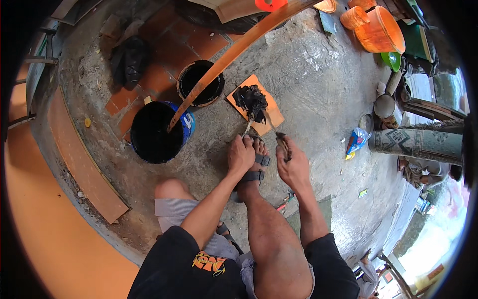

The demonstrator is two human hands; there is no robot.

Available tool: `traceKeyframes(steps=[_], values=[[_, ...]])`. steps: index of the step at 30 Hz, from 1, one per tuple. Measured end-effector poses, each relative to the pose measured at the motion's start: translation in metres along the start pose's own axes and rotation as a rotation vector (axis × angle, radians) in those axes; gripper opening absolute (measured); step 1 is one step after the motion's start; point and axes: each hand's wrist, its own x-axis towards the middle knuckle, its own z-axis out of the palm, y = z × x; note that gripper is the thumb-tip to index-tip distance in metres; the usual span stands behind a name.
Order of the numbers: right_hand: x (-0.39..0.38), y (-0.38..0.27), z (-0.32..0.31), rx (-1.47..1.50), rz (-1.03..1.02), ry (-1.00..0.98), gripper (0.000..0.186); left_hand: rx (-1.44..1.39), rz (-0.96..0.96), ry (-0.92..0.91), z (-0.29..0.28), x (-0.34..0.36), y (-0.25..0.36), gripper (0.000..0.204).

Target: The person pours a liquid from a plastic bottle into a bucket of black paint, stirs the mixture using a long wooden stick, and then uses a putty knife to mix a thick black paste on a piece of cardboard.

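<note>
My left hand (pixel 240 157) grips a thin smeared tool (pixel 248 127) that reaches to a lump of thick black paste (pixel 251 101) on an orange board (pixel 273 112). To the right of it, my right hand (pixel 292 163) is closed on a black-stained scraper (pixel 282 140), angled toward the board's lower right corner. My sandalled foot (pixel 257 169) rests just below the board, between my hands. Left of the board stand a blue bucket of black liquid (pixel 186 128) and a smaller dark pot (pixel 219 69). A long wooden strip (pixel 224 61) leans in the blue bucket.
A black bag (pixel 130 62) lies upper left, a narrow plank (pixel 86 159) along the left wall. Orange buckets (pixel 378 30), a green bowl (pixel 391 60), a rolled mat (pixel 416 145) and a blue packet (pixel 356 140) lie to the right. Other people (pixel 425 174) (pixel 367 281) sit at the right and lower right.
</note>
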Motion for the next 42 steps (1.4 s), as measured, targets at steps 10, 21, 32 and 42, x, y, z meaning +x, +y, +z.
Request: traceKeyframes(steps=[10,21,32,42], values=[[0.005,-0.031,0.046,-0.393,-0.042,0.025,0.033,-0.016,0.139,0.046,0.015,0.008,-0.026,0.037],[0.028,-0.038,0.047,-0.485,-0.153,0.035,0.031,-0.084,0.189,0.050,0.010,-0.001,-0.014,0.034],[0.055,-0.031,0.055,-0.571,-0.122,0.063,0.032,-0.116,0.102,0.103,0.006,-0.030,0.007,0.030],[0.024,-0.045,0.042,-0.402,-0.104,0.155,0.046,0.022,0.174,0.163,-0.004,-0.026,-0.007,0.032]])
